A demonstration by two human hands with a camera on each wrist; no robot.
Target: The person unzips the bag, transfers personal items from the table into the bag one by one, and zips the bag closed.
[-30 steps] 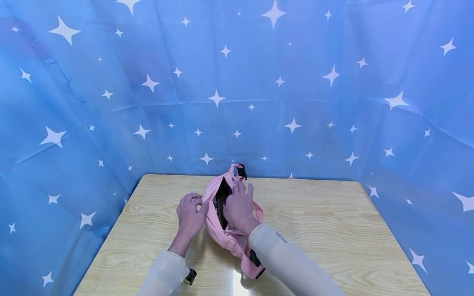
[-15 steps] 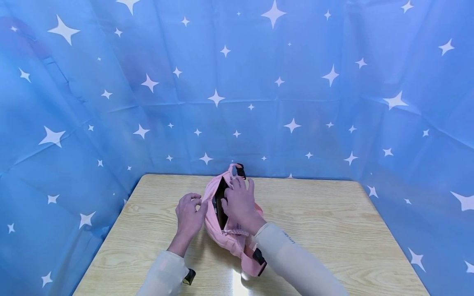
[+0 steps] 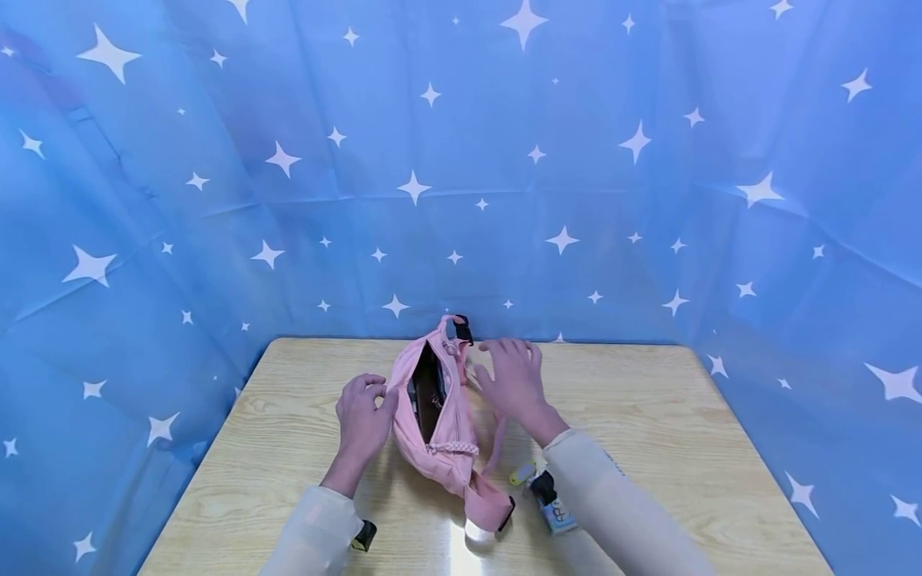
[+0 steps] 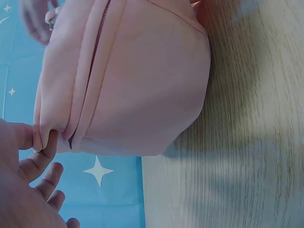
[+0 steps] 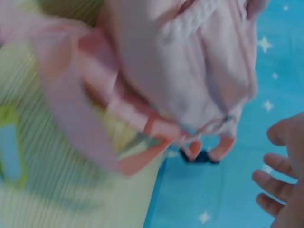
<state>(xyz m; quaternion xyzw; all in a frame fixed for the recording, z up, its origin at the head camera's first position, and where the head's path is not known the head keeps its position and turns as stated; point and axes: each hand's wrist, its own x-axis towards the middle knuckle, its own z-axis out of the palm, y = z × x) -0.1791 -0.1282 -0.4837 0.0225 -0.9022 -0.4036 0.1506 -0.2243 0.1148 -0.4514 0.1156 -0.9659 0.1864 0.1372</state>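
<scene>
A pink waist bag [image 3: 452, 416] stands on the wooden table with its zipped mouth spread apart, showing a dark inside with small items that are hard to make out. My left hand [image 3: 363, 418] pinches the fabric at the left edge of the mouth between thumb and index finger; the pinched fold shows in the left wrist view beside the fingers [image 4: 45, 156]. To the right of the bag, my right hand [image 3: 515, 379] hovers apart from it, fingers loosely bent and holding nothing. A braided pull [image 3: 454, 448] hangs at the near end of the zip.
Beside my right sleeve lie a yellow tag [image 3: 522, 474] and a blue card-like item [image 3: 559, 518] with a black clip. The bag's pink strap [image 3: 488, 506] trails toward the front. A small black object [image 3: 365, 536] sits by my left sleeve. A starry blue curtain [image 3: 461, 224] surrounds the table.
My right hand has moved from over the bag's mouth out to the right. The yellow tag and blue item now show beside the sleeve. My left hand keeps its pinch on the edge.
</scene>
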